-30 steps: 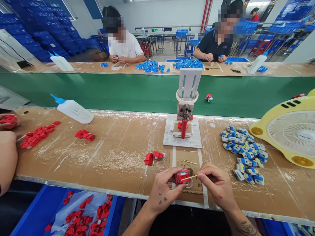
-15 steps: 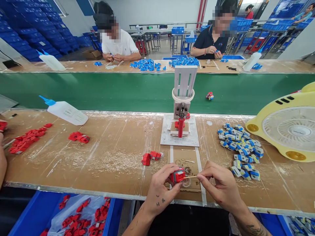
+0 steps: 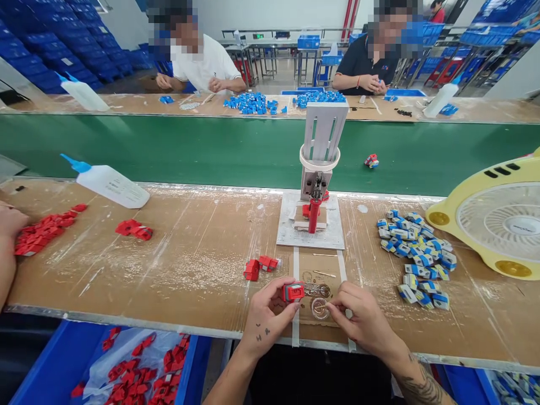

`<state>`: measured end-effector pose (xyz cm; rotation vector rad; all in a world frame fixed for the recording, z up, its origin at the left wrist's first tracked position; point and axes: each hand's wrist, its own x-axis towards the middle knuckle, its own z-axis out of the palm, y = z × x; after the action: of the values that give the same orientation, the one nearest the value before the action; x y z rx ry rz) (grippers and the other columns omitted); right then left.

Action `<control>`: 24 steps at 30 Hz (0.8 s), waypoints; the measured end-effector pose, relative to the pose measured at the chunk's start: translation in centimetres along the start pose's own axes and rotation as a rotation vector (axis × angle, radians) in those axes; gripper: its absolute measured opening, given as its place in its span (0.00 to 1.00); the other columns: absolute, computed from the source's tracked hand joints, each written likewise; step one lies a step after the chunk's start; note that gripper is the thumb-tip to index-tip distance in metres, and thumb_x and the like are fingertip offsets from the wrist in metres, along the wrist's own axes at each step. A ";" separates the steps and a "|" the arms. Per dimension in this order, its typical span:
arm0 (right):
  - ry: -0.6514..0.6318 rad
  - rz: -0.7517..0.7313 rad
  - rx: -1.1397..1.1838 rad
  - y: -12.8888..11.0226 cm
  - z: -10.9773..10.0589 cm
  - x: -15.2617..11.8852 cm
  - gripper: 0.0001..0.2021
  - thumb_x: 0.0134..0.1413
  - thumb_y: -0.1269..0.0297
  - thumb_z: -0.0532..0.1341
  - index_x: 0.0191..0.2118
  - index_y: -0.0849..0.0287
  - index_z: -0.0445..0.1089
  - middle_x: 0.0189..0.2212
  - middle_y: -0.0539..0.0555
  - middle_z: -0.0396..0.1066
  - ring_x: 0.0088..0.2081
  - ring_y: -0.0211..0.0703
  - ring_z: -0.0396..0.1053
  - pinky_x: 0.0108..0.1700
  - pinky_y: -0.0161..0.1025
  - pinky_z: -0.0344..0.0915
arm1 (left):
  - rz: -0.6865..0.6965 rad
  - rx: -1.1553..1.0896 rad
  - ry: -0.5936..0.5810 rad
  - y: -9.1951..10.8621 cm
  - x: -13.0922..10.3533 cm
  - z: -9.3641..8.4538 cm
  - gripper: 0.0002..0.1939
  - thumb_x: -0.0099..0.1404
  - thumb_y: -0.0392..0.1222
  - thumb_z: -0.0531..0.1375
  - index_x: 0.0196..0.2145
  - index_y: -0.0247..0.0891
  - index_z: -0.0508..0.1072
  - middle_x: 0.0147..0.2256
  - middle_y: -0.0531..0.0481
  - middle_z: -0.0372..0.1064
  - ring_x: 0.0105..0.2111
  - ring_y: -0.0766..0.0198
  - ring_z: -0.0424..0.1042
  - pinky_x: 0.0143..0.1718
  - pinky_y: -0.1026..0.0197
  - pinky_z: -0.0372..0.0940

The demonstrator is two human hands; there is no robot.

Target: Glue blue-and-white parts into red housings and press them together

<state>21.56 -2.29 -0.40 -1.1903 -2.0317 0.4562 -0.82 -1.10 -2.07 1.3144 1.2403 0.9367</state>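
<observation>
My left hand (image 3: 270,318) is closed on a red and grey plastic part (image 3: 293,291), held over the table by thumb and fingers. Pinched in my right hand (image 3: 360,315) is a thin stick (image 3: 324,306), its tip at a small round clear dish (image 3: 319,309). Both lie over a brown board (image 3: 312,332) with pale tape strips. Two red parts (image 3: 259,266) rest left of the board. Beyond it stands a clamp press with a red handle (image 3: 313,216), a red piece under it.
Blue-and-grey parts (image 3: 415,253) and a yellow fan (image 3: 502,219) are at right. Glue bottle (image 3: 113,184) and red parts (image 3: 46,229) lie left, near another person's hand. Across the green belt (image 3: 189,149), two people sit. A blue bin (image 3: 54,360) holds red parts below the table.
The stick in my right hand has left the red part and moved down to the dish. My left hand has shifted slightly left with the part. The view has shifted a little.
</observation>
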 end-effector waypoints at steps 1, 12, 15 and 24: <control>0.000 0.004 0.002 0.0 0.0 0.0 0.19 0.69 0.64 0.56 0.24 0.56 0.69 0.19 0.49 0.65 0.22 0.38 0.63 0.24 0.34 0.57 | -0.003 0.002 -0.001 -0.1 0.0 0.0 0.17 0.56 0.40 0.65 0.44 0.39 0.79 0.41 0.43 0.81 0.37 0.55 0.81 0.38 0.59 0.76; 0.198 0.177 0.279 -1.2 -2.4 0.6 0.15 0.63 0.63 0.62 0.24 0.56 0.71 0.17 0.48 0.66 0.19 0.38 0.63 0.22 0.35 0.60 | -0.045 -0.205 -0.110 0.2 0.0 1.2 0.18 0.54 0.38 0.67 0.44 0.38 0.78 0.41 0.43 0.81 0.38 0.55 0.81 0.41 0.59 0.75; 0.281 0.187 0.349 -1.6 -1.8 1.3 0.14 0.62 0.64 0.63 0.24 0.56 0.71 0.17 0.48 0.66 0.20 0.38 0.63 0.22 0.34 0.60 | -0.068 -0.258 -0.162 0.6 -0.2 1.8 0.18 0.55 0.39 0.68 0.45 0.38 0.77 0.41 0.43 0.82 0.39 0.54 0.82 0.39 0.59 0.75; 0.301 0.122 0.273 -1.7 -1.2 1.7 0.11 0.60 0.69 0.63 0.26 0.57 0.73 0.18 0.47 0.67 0.19 0.37 0.64 0.21 0.33 0.61 | -0.082 -0.281 -0.190 2.1 -0.5 2.3 0.17 0.54 0.36 0.67 0.43 0.37 0.77 0.40 0.43 0.83 0.37 0.56 0.82 0.35 0.62 0.73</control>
<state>20.88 -1.76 2.18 -1.1419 -1.5916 0.5575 1.69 -1.78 -0.29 1.0948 0.9699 0.8711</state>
